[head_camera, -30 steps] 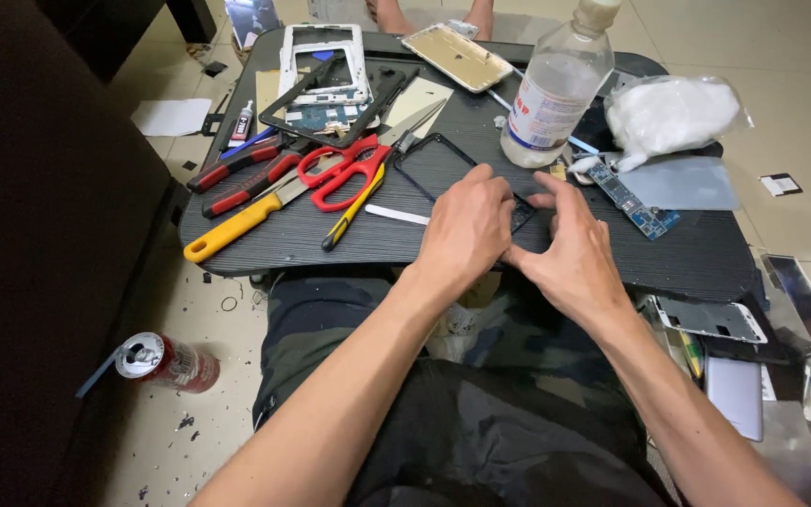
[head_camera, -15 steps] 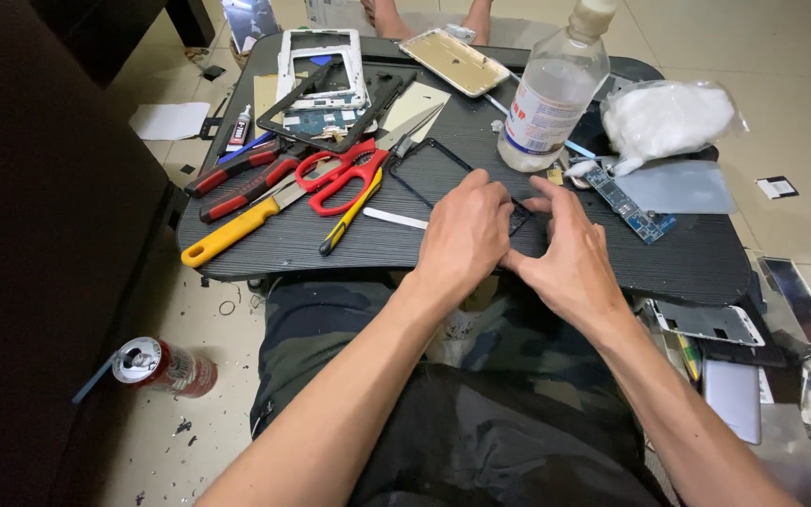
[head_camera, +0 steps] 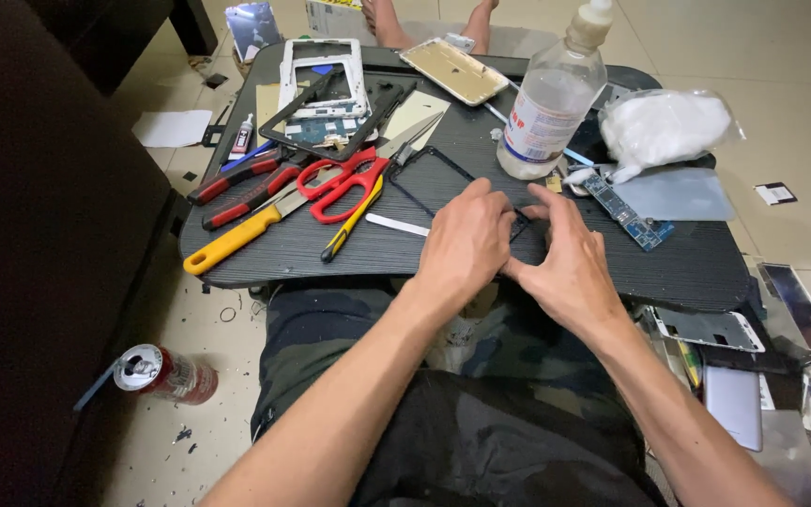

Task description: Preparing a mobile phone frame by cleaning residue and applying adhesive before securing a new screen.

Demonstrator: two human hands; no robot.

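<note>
A thin black rectangular phone frame (head_camera: pixel 424 174) lies on the black lap table (head_camera: pixel 696 268) in front of me. My left hand (head_camera: pixel 466 239) rests palm down over the frame's near end, fingers curled onto it. My right hand (head_camera: pixel 565 263) sits beside it with fingers spread. Its thumb touches the left hand and its index finger reaches the frame's right corner. The part of the frame under my hands is hidden. A flat metal pry strip (head_camera: pixel 396 225) lies just left of my left hand.
Red scissors (head_camera: pixel 344 183), a yellow-handled tool (head_camera: pixel 232 244), red-handled pliers (head_camera: pixel 241 183) and a white phone chassis (head_camera: pixel 321 80) crowd the table's left. A plastic bottle (head_camera: pixel 551 103), blue circuit board (head_camera: pixel 626 211) and white bag (head_camera: pixel 664 127) stand right. A can (head_camera: pixel 157 371) lies on the floor.
Both hands stay over the black frame. My right hand's raised fingers have come down and flattened toward the frame's corner. The view has shifted slightly.
</note>
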